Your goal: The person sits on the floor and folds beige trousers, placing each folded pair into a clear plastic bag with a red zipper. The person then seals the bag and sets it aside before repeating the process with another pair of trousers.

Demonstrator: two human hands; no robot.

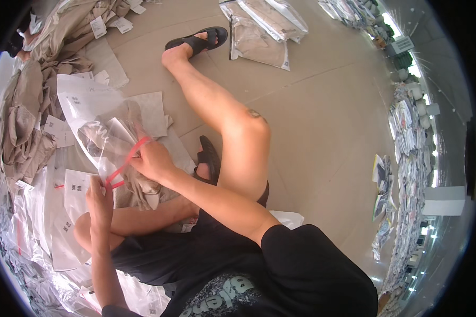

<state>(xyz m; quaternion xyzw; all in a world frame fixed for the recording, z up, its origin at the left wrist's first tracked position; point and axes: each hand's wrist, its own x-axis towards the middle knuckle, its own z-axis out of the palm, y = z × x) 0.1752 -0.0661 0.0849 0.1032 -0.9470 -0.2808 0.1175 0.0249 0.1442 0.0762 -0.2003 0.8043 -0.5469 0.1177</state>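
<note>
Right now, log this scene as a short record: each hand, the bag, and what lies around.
Left hand: holding the bag near the lower end of its red strip
Right hand: at the strip's upper end, fingertips hidden
Bag: clear, tan cloth showing through
Far left: tan garments, heaped
Ahead: packets, flat on the floor

Your black T-shirt carries pale lettering; dark characters mark the clear plastic bag you hold and the white bag beside your left hand. Print on white tags is illegibly small.
</note>
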